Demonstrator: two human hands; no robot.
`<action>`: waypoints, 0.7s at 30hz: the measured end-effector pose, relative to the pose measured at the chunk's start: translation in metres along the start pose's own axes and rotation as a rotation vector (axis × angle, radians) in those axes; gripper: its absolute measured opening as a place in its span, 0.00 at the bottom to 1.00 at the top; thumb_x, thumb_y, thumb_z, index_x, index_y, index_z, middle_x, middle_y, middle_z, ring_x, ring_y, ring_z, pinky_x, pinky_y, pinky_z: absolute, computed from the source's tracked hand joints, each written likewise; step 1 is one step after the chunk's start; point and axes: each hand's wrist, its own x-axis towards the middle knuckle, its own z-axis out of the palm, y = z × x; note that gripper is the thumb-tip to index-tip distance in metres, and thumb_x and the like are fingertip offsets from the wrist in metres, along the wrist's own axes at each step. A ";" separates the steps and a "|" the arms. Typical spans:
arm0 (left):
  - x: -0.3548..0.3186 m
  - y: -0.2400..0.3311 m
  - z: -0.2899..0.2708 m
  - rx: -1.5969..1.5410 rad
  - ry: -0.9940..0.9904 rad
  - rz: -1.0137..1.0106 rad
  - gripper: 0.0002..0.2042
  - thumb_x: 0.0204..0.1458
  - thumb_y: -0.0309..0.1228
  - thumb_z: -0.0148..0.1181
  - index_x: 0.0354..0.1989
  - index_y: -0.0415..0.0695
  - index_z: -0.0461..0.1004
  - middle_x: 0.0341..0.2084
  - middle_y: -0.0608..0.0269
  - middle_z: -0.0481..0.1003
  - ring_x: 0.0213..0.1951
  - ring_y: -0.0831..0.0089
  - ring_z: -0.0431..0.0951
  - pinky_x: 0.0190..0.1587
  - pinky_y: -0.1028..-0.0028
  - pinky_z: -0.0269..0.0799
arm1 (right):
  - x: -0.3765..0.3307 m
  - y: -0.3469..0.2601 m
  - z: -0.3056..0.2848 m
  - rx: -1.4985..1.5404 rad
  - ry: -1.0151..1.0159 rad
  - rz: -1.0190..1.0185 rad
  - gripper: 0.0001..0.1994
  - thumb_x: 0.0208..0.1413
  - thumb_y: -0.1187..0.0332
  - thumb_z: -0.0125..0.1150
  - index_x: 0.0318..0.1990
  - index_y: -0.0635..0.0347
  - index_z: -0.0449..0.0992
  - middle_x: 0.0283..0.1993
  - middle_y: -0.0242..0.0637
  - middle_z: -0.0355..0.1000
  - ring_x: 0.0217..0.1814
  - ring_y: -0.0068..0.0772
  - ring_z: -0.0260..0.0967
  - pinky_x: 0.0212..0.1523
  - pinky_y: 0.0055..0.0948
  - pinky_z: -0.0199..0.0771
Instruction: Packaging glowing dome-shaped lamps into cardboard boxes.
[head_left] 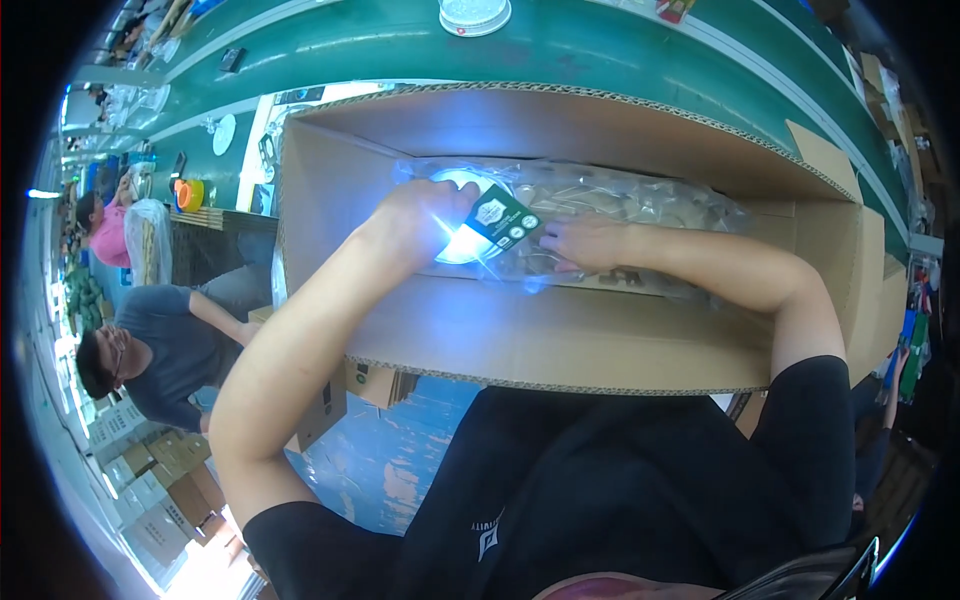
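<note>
Inside a long, open cardboard box (560, 335), my left hand (425, 218) is closed on the rim of a round lamp (465, 247) that glows bright white-blue. A dark green card (503, 217) with white print lies against the lamp's face. My right hand (588, 244) is just right of the card, its fingers bent down over clear plastic wrapping (650, 205). Whatever those fingers grip is hidden. The wrapped goods stretch along the bottom of the box, and glare blurs the lamp's edge.
Behind the box runs a green workbench (370, 50) with a round clear-topped piece (475, 15) on it. An orange-yellow roll (187, 195) stands at the left. One co-worker in a dark shirt (165, 340) is close by on the left; cartons (160, 490) are stacked beyond.
</note>
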 end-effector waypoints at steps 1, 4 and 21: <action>-0.005 0.000 0.001 0.012 0.089 0.001 0.20 0.48 0.26 0.64 0.51 0.37 0.70 0.36 0.48 0.79 0.39 0.51 0.80 0.40 0.59 0.75 | -0.002 0.004 0.006 -0.039 0.061 -0.009 0.21 0.55 0.58 0.63 0.50 0.62 0.69 0.55 0.48 0.67 0.60 0.51 0.65 0.53 0.51 0.71; -0.007 -0.006 0.001 0.045 0.160 0.019 0.20 0.48 0.25 0.64 0.50 0.38 0.70 0.37 0.49 0.78 0.38 0.51 0.80 0.39 0.59 0.75 | -0.007 0.009 0.023 -0.144 0.086 -0.012 0.26 0.52 0.54 0.66 0.53 0.60 0.68 0.59 0.46 0.63 0.65 0.49 0.59 0.57 0.58 0.66; -0.002 -0.009 0.000 0.020 0.115 0.045 0.17 0.50 0.29 0.64 0.46 0.37 0.69 0.31 0.47 0.77 0.36 0.49 0.79 0.37 0.57 0.74 | -0.006 0.015 0.019 -0.187 0.024 -0.031 0.30 0.54 0.50 0.64 0.58 0.61 0.69 0.59 0.47 0.65 0.67 0.45 0.59 0.59 0.57 0.60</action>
